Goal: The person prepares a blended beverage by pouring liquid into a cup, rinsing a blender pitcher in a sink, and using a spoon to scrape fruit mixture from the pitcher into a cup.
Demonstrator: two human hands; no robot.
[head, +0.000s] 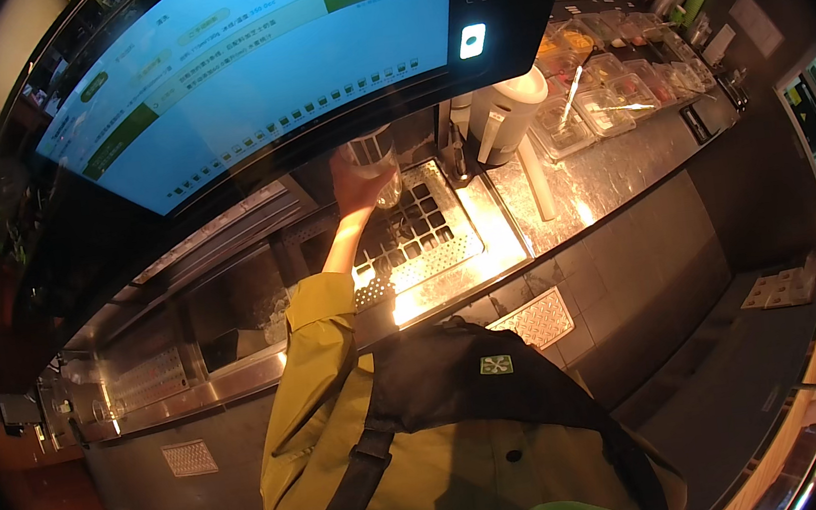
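Observation:
My left hand (pixel 355 185) is wrapped around a clear cup (pixel 387 191), upright or slightly tilted, beneath the lower edge of a large touchscreen (pixel 258 68). Part of the cup's top and some fingers are hidden or hard to make out there. Under and beside the cup lies a metal drip grate (pixel 446 260) with square openings, set in the steel counter. My right hand is out of view. A large grey pitcher or canister with a pale lid (pixel 506 119) stands to the right of the grate.
Clear plastic containers of ingredients (pixel 606 108) fill the back right of the counter, some with utensils in them. A steel well (pixel 237 342) with what looks like ice lies left of the grate. The screen overhangs the work area. A dark lower counter (pixel 720 340) runs along the right.

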